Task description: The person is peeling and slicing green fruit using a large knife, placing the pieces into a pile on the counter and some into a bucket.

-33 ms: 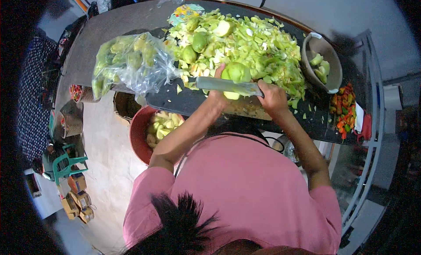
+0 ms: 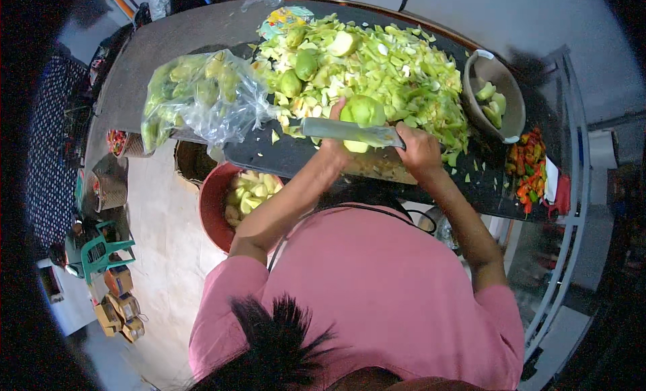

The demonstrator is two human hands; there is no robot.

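My left hand (image 2: 332, 150) is wrapped round a pale green chayote (image 2: 364, 109), its thumb up along the left side. In my right hand (image 2: 420, 153) is a knife (image 2: 346, 130), gripped by its dark handle. The broad blade points left and lies across the chayote's near side, covering part of it and of my left fingers. Just beyond my hands spreads a large heap of green peelings (image 2: 410, 75). Whole green chayotes (image 2: 306, 65) and a paler, peeled-looking one (image 2: 343, 44) rest on that heap.
Left on the dark table (image 2: 262, 153) lies a clear plastic bag (image 2: 232, 112) of green chayotes. A red tub (image 2: 210, 209) of pale cut pieces stands below the table's edge. To the right are a grey basin (image 2: 515, 98) with several pieces and a pile of red and green peppers (image 2: 528, 169).
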